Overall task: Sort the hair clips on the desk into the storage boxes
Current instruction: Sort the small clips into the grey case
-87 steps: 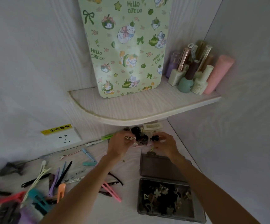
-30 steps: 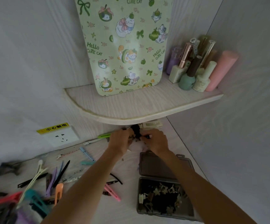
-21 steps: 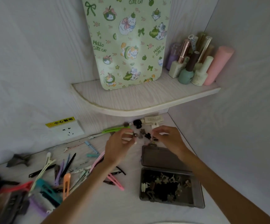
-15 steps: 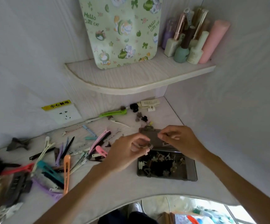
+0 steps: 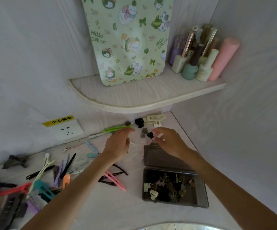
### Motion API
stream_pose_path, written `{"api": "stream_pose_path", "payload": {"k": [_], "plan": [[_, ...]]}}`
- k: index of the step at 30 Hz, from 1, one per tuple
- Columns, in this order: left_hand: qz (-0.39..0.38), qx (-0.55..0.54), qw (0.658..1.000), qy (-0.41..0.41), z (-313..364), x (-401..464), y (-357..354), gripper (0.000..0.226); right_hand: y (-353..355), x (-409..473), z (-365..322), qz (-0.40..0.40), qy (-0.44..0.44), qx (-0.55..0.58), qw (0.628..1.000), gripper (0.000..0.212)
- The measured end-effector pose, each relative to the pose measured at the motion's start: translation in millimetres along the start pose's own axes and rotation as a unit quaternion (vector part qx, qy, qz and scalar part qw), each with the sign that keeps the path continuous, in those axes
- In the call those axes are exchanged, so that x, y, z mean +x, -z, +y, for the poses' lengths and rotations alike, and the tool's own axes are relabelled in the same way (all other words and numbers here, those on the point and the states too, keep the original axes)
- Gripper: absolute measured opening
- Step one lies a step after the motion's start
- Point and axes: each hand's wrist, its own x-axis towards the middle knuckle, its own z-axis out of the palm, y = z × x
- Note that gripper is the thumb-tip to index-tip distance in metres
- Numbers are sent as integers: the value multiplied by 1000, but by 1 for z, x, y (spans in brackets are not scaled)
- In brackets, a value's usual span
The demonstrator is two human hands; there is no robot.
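We see both hands reached toward the back right corner of the desk point(image 5: 134, 211), under the curved shelf point(image 5: 144, 97). The left hand point(image 5: 119, 143) hovers with relaxed, slightly bent fingers and grips nothing; its fingertips are near the green clip point(image 5: 116, 129) that lies along the back edge. The right hand point(image 5: 167, 141) is also relaxed and spread, just beside the small dark claw clips point(image 5: 146, 133) lying on the desk between the two hands; we cannot tell if it touches them. Behind these, close to the back edge, lie a black claw clip point(image 5: 139, 122) and a cream clip point(image 5: 156, 119). The storage box point(image 5: 202, 195) stands open near the right edge of the desk, its lid point(image 5: 161, 158) laid flat toward the back, below the right wrist, and many small claw clips point(image 5: 166, 186) are already inside it. In the middle of the desk, under the left forearm, lies a pink clip point(image 5: 116, 181) on thin black clips. At the left edge a heap of long coloured clips point(image 5: 39, 185) is not yet sorted. On the shelf stand a green patterned board point(image 5: 127, 39) and some bottles point(image 5: 199, 58). A wall socket point(image 5: 67, 130) is on the back wall.
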Motion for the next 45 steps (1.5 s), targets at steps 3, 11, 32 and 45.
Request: {"api": "stream_pose_path", "payload": {"k": [3, 11, 32, 45], "plan": [[-17, 101, 995, -19, -5, 29, -1, 56, -23, 38, -8, -17, -26, -65, 997, 45], [24, 232, 971, 42, -29, 21, 7, 22, -56, 55, -10, 19, -34, -49, 998, 48], [46, 165, 982, 83, -38, 31, 15, 15, -35, 66, 13, -128, -47, 24, 990, 80], [-95, 75, 992, 48, -36, 41, -5, 100, -8, 70, 19, -119, -72, 98, 986, 76]]}}
